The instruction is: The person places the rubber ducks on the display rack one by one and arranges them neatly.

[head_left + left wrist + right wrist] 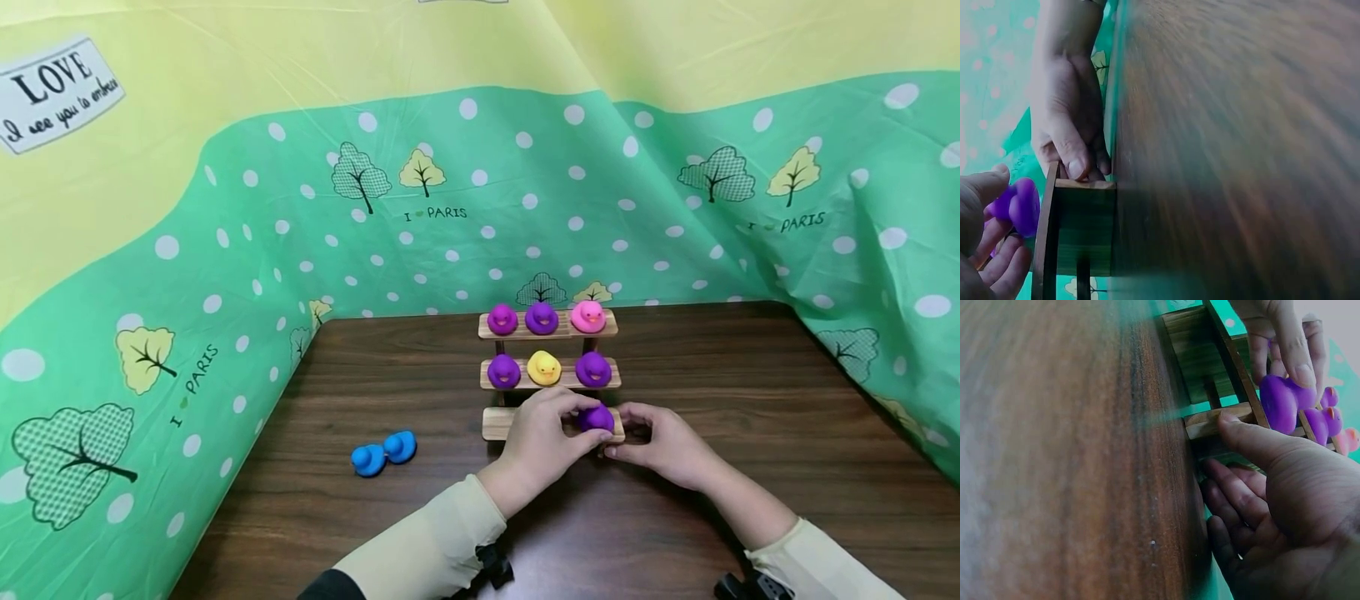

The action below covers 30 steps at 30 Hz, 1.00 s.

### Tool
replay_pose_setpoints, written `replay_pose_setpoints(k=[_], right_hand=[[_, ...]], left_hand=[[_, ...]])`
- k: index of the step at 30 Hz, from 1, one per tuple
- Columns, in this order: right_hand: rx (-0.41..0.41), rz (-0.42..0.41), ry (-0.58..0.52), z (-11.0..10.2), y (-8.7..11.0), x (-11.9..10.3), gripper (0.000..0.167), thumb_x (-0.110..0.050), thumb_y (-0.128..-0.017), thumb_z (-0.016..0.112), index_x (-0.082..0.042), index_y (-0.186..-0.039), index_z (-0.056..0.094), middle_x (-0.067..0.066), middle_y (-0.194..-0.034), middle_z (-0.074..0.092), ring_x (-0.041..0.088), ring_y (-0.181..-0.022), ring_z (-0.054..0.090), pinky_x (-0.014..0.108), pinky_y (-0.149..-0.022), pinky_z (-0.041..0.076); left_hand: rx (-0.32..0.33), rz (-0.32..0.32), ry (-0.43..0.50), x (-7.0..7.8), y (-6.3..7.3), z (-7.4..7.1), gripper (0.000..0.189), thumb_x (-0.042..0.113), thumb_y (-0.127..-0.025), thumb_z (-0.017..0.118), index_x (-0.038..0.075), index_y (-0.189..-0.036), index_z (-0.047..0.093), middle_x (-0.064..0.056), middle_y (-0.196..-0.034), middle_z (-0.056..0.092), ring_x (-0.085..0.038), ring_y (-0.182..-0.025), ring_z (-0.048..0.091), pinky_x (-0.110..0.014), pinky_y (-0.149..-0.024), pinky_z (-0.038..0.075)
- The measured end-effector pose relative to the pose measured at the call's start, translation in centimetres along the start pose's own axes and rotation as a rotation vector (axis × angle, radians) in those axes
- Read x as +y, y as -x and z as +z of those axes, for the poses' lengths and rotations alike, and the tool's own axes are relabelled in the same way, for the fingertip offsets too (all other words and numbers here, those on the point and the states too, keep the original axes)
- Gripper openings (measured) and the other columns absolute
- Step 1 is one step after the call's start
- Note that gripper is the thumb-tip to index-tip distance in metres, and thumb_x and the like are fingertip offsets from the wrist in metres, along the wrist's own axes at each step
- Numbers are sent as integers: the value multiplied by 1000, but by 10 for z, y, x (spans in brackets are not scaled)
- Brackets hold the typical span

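A three-tier wooden display stand (497, 423) stands on the table. At the right end of its lowest shelf, my left hand (536, 437) holds a purple rubber duck (597, 418) between thumb and fingers. The left wrist view shows this duck (1024, 207) right at the shelf edge. My right hand (663, 442) grips the stand's right side; in the right wrist view its thumb (1250, 434) presses the end of the wooden side piece (1210, 422), with the other fingers curled below. The left part of the lowest shelf is partly hidden behind my left hand.
Purple ducks (504, 372) flank a yellow duck (544, 367) on the middle shelf. Two purple ducks and a pink duck (588, 317) sit on top. Two blue ducks (368, 460) lie left on the brown table (420, 375). A green-and-yellow cloth (450, 167) surrounds it.
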State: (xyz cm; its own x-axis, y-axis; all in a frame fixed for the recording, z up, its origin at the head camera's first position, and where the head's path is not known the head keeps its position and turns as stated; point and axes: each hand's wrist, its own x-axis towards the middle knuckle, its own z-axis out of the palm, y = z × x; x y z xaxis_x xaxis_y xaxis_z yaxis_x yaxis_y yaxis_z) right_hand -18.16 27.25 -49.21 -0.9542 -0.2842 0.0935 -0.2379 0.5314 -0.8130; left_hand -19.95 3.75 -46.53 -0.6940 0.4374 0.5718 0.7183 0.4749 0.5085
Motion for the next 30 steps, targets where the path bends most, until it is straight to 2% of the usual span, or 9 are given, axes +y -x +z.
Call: replay_pose_setpoints(k=[7, 19, 30], right_hand=[[-7, -56, -11, 2, -1, 1, 26, -26, -89, 87, -19, -108, 72, -9, -101, 75, 14, -100, 71, 29, -85, 56], [-14, -34, -7, 0, 0, 1, 29, -28, -89, 87, -18, -111, 72, -9, -103, 75, 15, -102, 70, 30, -87, 56], [-18, -10, -15, 0, 0, 4, 34, -28, -88, 88, -16, -116, 72, -7, -107, 75, 15, -105, 69, 30, -88, 56]], left_hand=[[9, 8, -26, 3, -3, 7, 34, 37, -82, 93, 22, -109, 80, 15, -107, 72, 3, -98, 59, -6, -83, 42], [-12, 24, -87, 2, -3, 8, 33, 37, -82, 93, 24, -108, 79, 15, -105, 72, 3, -100, 61, -8, -88, 44], [1, 26, -106, 1, -1, 8, 33, 37, -81, 93, 24, -108, 78, 16, -103, 71, 3, -96, 60, -9, -83, 43]])
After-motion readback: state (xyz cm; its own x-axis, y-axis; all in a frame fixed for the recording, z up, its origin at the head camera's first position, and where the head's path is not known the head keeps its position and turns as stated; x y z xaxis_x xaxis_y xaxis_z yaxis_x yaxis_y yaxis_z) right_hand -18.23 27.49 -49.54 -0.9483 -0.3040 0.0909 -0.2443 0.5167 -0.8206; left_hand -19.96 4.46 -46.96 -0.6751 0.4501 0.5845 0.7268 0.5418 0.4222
